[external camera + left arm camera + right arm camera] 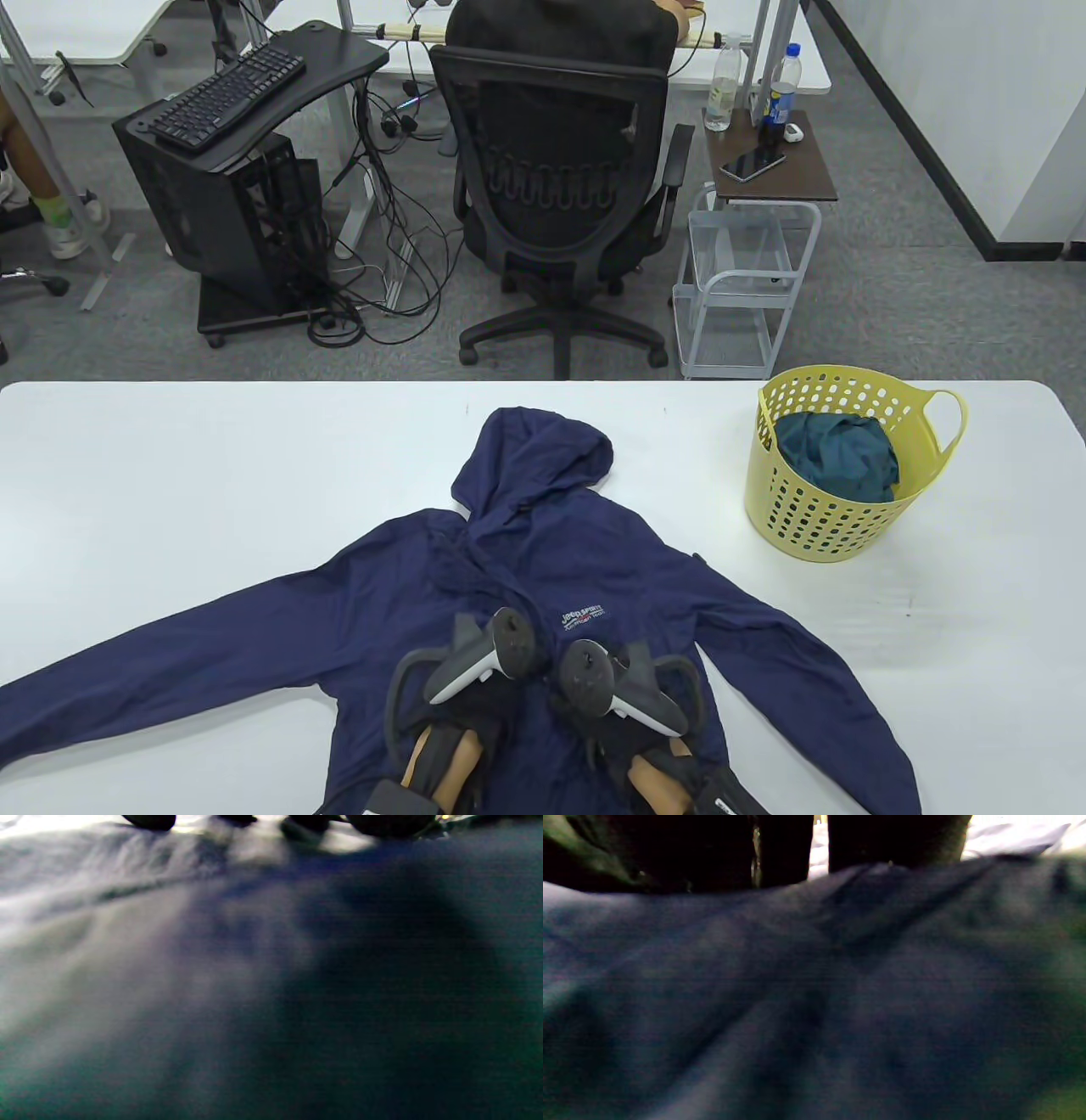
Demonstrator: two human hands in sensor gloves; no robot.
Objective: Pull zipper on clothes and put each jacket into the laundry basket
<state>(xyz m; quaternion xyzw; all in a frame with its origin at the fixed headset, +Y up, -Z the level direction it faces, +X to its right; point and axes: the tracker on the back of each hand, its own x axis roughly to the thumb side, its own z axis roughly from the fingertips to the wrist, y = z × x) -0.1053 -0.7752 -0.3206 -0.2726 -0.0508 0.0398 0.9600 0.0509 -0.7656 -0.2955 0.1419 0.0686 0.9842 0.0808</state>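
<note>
The navy hooded jacket (526,594) lies face up on the white table (170,475), hood away from the person and sleeves spread to either side, which leaves the centre front exposed where a zipper would run; the zipper itself is not clear enough to say how far it is closed. A small chest logo (583,617) shows just beyond the hands. The left hand (462,705) and the right hand (632,705) sit close together low on the jacket's front, near its hem, each under its tracker, a placement that suits one hand steadying the cloth while the other works the slider. Their fingers are hidden beneath the trackers from above, and both wrist views show only blurred dark fabric close up with dark fingertips at the top edge, so I cannot tell whether either hand pinches anything or just rests on the cloth. At the table's far right, well apart from the jacket, stands the yellow laundry basket (814,526), already holding a teal garment (836,454); this jacket likely goes in on top once zipped.
</note>
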